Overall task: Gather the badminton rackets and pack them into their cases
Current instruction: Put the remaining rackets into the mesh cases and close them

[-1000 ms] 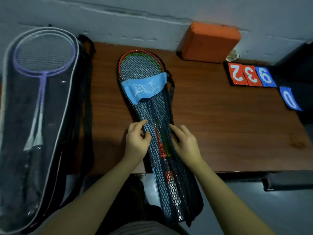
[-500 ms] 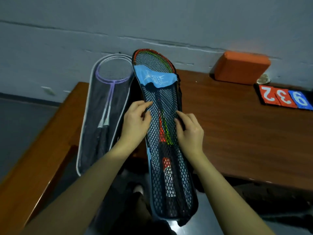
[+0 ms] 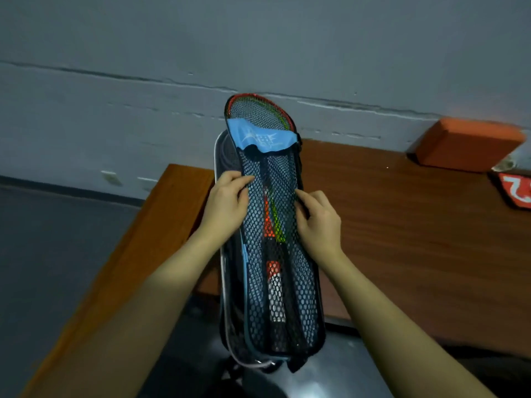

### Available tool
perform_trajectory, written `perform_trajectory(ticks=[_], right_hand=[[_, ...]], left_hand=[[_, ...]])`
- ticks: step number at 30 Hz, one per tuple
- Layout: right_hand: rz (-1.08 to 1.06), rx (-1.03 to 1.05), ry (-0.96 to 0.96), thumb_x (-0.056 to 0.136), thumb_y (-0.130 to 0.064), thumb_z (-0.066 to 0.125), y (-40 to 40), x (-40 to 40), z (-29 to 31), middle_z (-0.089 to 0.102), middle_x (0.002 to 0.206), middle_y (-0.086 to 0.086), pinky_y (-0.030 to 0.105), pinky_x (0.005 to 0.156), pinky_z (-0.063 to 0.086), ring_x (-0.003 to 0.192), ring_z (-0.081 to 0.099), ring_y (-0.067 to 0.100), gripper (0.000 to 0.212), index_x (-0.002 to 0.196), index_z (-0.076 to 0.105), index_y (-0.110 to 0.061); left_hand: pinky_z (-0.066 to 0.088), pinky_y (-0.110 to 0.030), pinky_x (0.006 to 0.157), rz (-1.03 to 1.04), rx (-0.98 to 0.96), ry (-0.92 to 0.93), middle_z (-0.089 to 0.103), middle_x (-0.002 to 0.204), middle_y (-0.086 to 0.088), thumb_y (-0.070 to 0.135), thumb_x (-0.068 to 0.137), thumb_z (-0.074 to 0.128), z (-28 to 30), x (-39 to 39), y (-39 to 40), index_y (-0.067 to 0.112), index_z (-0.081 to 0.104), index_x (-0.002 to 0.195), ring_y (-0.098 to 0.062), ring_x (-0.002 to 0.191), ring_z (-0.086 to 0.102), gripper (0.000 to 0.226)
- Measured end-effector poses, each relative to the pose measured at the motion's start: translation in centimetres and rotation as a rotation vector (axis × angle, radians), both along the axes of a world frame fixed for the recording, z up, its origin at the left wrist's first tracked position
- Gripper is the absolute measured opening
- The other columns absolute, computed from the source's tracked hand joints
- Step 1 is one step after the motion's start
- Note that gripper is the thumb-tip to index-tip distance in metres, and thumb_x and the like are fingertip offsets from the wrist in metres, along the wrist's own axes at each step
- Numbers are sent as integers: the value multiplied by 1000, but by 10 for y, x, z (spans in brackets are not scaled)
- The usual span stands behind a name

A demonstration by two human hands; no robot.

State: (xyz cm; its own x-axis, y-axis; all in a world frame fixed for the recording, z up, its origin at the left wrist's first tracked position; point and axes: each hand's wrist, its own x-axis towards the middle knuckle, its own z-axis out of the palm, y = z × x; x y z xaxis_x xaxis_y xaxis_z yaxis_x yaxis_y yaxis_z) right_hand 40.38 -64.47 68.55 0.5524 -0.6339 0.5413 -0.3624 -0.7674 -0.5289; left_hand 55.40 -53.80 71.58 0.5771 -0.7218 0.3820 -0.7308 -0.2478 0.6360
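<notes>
A black mesh racket case (image 3: 298,288) with a blue fabric flap (image 3: 260,139) holds red and green rackets (image 3: 268,222), whose heads stick out at the top. My left hand (image 3: 225,206) grips its left edge and my right hand (image 3: 319,222) grips its right edge, both around mid-length. The mesh case now lies over a clear, white-trimmed case (image 3: 227,305), which shows only along the left and bottom edges. That case's purple racket is hidden.
A brown wooden table (image 3: 402,225) runs under the cases, its left edge near a grey floor (image 3: 57,254). An orange block (image 3: 465,143) stands at the back right by the wall. A red number card (image 3: 517,191) lies at the right edge.
Both hands have carried the mesh case leftwards, from the middle of the table to on top of the clear case. The view has swung left with it.
</notes>
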Motion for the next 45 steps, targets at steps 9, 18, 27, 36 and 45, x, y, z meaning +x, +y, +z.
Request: perform_trajectory(ticks=[9,18,27,36,45], right_hand=[[-97,352,245,89,-11,53,23,51,-30,56,115,6,40,82,49,103,55,26,48,135,46,-18],[-74,468,207,89,-18,59,1,75,-37,60,108,7,37,80,48,96,57,22,44,131,50,-22],[-210,461,437,94,-28,50,-2,67,-80,51,115,9,40,77,43,100,54,32,39,132,49,-20],[-148,594,492,94,-47,44,-14,68,-94,45,136,3,41,100,21,121,45,23,48,140,32,-39],[-167,666,143,93,-20,53,-12,66,-102,50,117,9,32,99,38,108,49,23,42,135,46,-19]], left_hand=[[35,-20,94,-2,145,272,52,120,-14,3,91,50,-61,51,24,-1,51,127,-23,109,52,36],[17,-5,94,0,246,356,35,134,-14,16,90,57,-80,58,19,-1,40,134,-22,121,38,50],[33,-46,101,48,482,72,24,148,-15,49,84,53,-115,61,7,7,48,126,-33,130,33,59],[16,-10,101,56,246,486,8,155,-8,40,87,56,-125,59,-15,13,13,147,-18,139,18,79],[31,-37,110,48,151,487,30,146,-3,31,83,63,-133,61,-32,19,34,139,-13,133,31,65]])
